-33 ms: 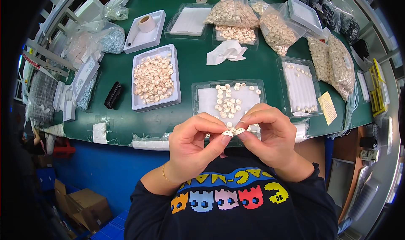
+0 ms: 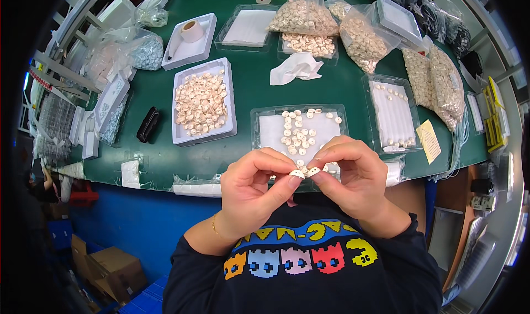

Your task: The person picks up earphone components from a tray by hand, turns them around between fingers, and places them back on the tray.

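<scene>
My left hand (image 2: 255, 184) pinches a small cream domed piece (image 2: 297, 173) between thumb and forefinger. In my right hand (image 2: 352, 178), thumb and forefinger close on a matching domed piece (image 2: 314, 171) with dark spots on its face. The two pieces are side by side, almost touching, above the table's front edge. Just beyond my fingers lies a clear plastic tray (image 2: 341, 113) with a white liner. Several loose cream round pieces (image 2: 298, 134) are scattered in it, and my hands cover its near part.
A pale tray (image 2: 232, 120) heaped with similar pieces stands left, by a black object (image 2: 147, 124). On the right is another lined tray (image 2: 393, 115), beside filled bags (image 2: 446, 87) and a paper slip (image 2: 428, 141). Crumpled white tissue (image 2: 295, 69) and a bulging bag (image 2: 305, 14) lie farther back.
</scene>
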{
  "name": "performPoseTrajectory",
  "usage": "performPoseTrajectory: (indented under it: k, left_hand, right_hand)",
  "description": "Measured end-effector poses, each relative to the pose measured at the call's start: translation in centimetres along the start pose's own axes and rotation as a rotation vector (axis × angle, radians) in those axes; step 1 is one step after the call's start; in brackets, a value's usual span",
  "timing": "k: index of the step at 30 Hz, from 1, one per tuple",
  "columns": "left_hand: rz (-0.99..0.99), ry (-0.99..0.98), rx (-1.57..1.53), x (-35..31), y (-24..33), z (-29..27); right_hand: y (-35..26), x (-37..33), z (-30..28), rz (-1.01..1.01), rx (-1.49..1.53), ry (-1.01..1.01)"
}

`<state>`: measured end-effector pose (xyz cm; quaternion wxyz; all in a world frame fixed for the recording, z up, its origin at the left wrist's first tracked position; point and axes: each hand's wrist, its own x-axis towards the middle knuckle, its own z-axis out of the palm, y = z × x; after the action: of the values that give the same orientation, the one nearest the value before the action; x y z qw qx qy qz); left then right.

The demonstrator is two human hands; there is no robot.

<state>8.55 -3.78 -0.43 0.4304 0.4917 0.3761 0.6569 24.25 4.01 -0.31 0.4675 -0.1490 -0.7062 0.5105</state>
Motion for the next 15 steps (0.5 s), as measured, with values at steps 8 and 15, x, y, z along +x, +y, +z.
performPoseTrajectory:
  k: [8, 15]
  left_hand:
    - [-0.402, -0.041, -0.51, 0.14, -0.38, -0.65]
    - [-0.426, -0.083, -0.667, 0.2, -0.61, -0.71]
  right_hand:
    - [-0.15, -0.03, 0.07, 0.481, 0.715, 0.038]
    - [-0.2, 0.08, 0.28, 0.622, 0.926, 0.04]
